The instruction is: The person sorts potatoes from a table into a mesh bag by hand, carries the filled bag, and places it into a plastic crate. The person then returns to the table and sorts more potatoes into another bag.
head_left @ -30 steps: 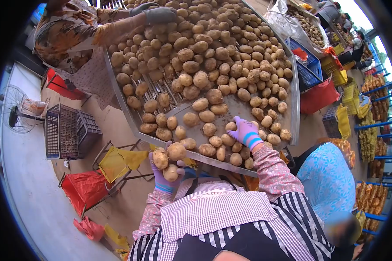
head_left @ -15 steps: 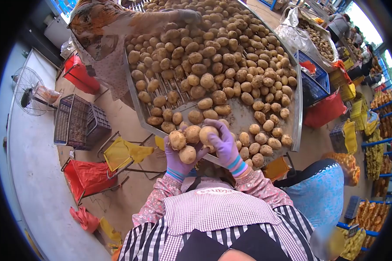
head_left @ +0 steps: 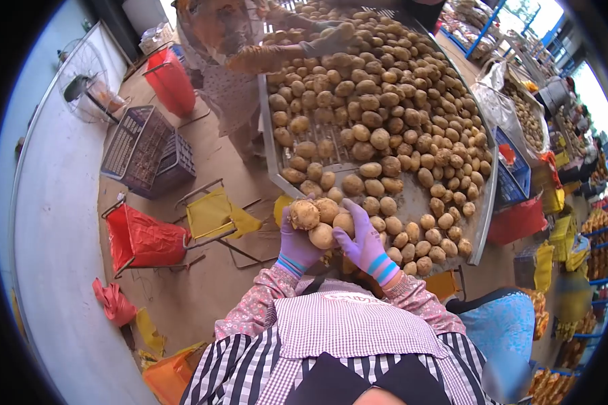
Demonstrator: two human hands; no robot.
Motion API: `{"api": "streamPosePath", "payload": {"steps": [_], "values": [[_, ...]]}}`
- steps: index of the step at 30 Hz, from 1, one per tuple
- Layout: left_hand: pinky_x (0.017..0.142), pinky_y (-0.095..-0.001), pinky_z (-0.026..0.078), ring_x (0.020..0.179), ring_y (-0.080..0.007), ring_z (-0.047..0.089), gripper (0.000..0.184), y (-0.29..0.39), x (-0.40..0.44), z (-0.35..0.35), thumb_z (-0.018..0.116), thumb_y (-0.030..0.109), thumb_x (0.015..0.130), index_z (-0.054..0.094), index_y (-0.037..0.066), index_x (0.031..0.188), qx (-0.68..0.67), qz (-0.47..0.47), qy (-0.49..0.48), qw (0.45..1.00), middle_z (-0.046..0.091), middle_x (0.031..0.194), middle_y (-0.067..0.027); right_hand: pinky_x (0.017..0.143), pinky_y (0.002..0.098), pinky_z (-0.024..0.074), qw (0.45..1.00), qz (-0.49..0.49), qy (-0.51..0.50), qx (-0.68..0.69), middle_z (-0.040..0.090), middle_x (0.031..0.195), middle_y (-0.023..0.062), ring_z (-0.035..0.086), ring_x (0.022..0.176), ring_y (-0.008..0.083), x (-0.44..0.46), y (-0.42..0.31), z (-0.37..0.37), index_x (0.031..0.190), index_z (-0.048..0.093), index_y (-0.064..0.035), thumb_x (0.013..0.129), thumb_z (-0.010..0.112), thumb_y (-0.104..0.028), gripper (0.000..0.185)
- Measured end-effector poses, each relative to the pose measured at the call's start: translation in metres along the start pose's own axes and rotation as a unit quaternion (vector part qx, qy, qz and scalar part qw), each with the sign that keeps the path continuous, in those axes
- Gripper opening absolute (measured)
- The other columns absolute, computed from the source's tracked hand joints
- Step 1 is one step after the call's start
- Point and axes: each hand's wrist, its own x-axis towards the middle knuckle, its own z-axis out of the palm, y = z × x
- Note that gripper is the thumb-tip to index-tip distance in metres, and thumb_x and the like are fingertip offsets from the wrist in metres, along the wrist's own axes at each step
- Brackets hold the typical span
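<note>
My left hand [head_left: 298, 244], in a purple glove with blue bands at the cuff, is closed around several potatoes [head_left: 305, 214] bunched together. My right hand [head_left: 365, 244], gloved the same way, has its fingers curled around a potato [head_left: 345, 223] at the right side of that bunch. Both hands are close together in front of my apron [head_left: 358, 331], just short of the sorting table's near edge. Part of the grip is hidden behind the potatoes. A large heap of potatoes [head_left: 385, 101] covers much of the metal-rimmed table [head_left: 488, 216] beyond.
Across the table a co-worker's gloved hand [head_left: 327, 40] reaches over the heap. To the left stand dark plastic crates [head_left: 172, 162], a frame with a yellow bag [head_left: 213, 214] and another with a red bag [head_left: 148, 236]. A blue crate [head_left: 513, 172] stands right of the table.
The view has swung, so the scene sits further right. My right hand has brought its potato down against the bunch in my left. The co-worker's arms have shifted over the heap.
</note>
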Motion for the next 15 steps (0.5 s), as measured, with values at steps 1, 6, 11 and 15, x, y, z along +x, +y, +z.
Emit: {"api": "streamPosePath", "payload": {"steps": [1,6,11,15], "values": [[0.118,-0.0600,0.035,0.142,-0.0366,0.043,0.085,0.011,-0.007,-0.003,0.054,0.074,0.092,0.038,0.017,0.154,0.002,0.009,-0.004,1.000,0.045,0.152,-0.0138,0.114,0.0415,0.0414,1.000,0.005,-0.009,0.011,0.053,0.144,0.0239,0.052,0.135,0.0358,0.008,-0.012,0.009,0.150,0.040,0.0025,0.096,0.070,-0.023,0.067],[0.117,-0.0607,0.035,0.142,-0.0371,0.042,0.081,0.077,-0.045,-0.032,0.052,0.073,0.093,0.042,0.015,0.148,0.013,0.093,0.023,0.995,0.044,0.152,-0.0146,0.112,0.0437,0.0440,0.993,0.026,-0.113,0.038,0.054,0.142,0.0233,0.054,0.133,0.0390,0.056,-0.042,0.079,0.148,0.045,-0.0019,0.091,0.074,-0.028,0.069],[0.112,-0.0614,0.042,0.137,-0.0370,0.049,0.083,0.159,-0.081,-0.065,0.055,0.078,0.087,0.048,0.017,0.143,-0.020,0.183,0.105,0.977,0.051,0.147,-0.0153,0.110,0.0426,0.0454,0.980,0.033,-0.188,0.063,0.054,0.143,0.0203,0.055,0.131,0.0374,0.111,-0.077,0.166,0.147,0.047,-0.0071,0.090,0.073,-0.030,0.067],[0.109,-0.0629,0.046,0.132,-0.0406,0.052,0.077,0.226,-0.094,-0.122,0.050,0.074,0.093,0.048,0.018,0.145,-0.057,0.158,0.228,0.959,0.052,0.146,-0.0169,0.110,0.0441,0.0451,0.974,0.019,-0.223,0.045,0.054,0.145,0.0195,0.055,0.131,0.0389,0.138,-0.081,0.222,0.148,0.044,-0.0072,0.093,0.070,-0.031,0.065]]}}
